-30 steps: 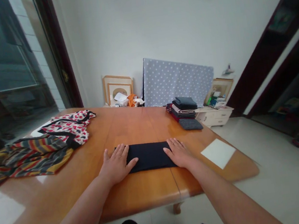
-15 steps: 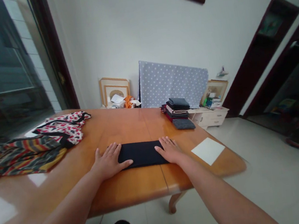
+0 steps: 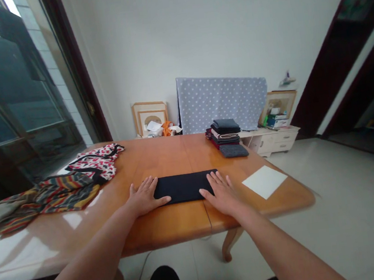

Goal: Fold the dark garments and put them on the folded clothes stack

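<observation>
A black folded garment (image 3: pixel 183 188) lies as a flat, narrow rectangle on the wooden table (image 3: pixel 170 226). Its exact kind cannot be made out. On its left end rests my left hand (image 3: pixel 146 197), fingers spread and thumb along the front edge. My right hand (image 3: pixel 221 193) lies spread over the right end, thumb pointing inward. Both hands press flat and grip nothing. Just right of my right hand is a white square sheet (image 3: pixel 265 181).
Behind the garment stands a stack of folded clothes (image 3: pixel 225 133). Patterned garments (image 3: pixel 73 185) lie loosely along the table's left side. A dotted grey cloth (image 3: pixel 219 102) hangs beyond the far edge, beside a white cabinet (image 3: pixel 277 141).
My right hand has shifted slightly toward the near edge, showing more of the garment's far right corner. My left hand stays on the left end. The camera view has moved a little.
</observation>
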`<state>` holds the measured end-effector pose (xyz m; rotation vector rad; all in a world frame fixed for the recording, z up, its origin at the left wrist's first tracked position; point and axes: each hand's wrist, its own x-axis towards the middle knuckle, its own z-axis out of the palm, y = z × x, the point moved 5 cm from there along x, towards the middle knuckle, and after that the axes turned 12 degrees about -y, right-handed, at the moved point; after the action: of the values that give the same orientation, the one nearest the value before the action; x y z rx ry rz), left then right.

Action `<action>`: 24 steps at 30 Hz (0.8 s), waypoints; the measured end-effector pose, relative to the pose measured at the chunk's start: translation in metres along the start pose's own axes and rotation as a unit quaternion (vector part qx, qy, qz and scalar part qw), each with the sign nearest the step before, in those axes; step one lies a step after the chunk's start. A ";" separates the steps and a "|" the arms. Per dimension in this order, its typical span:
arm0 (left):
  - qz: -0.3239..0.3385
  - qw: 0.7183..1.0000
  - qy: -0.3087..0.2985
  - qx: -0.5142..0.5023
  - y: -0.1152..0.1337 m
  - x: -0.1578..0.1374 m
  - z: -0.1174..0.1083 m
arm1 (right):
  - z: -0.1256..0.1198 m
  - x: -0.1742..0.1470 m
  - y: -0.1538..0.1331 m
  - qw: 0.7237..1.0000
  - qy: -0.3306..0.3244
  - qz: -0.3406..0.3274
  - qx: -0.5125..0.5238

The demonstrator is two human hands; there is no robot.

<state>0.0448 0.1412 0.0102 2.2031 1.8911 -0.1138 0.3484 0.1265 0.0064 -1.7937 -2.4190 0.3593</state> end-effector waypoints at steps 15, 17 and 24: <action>0.016 0.997 0.010 0.069 0.028 0.015 -0.028 | -0.001 -0.042 0.074 0.945 0.289 0.027 0.150; 0.059 0.995 0.035 0.069 0.059 0.020 -0.032 | -0.003 -0.046 0.077 0.931 0.316 0.024 0.181; 0.185 0.980 0.052 0.057 0.183 0.055 -0.017 | -0.011 -0.059 0.085 0.889 0.378 0.034 0.258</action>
<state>0.2320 0.1733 0.0385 2.6421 1.5206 -0.0426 0.4474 0.0947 -0.0009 -1.4106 -1.5415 0.2155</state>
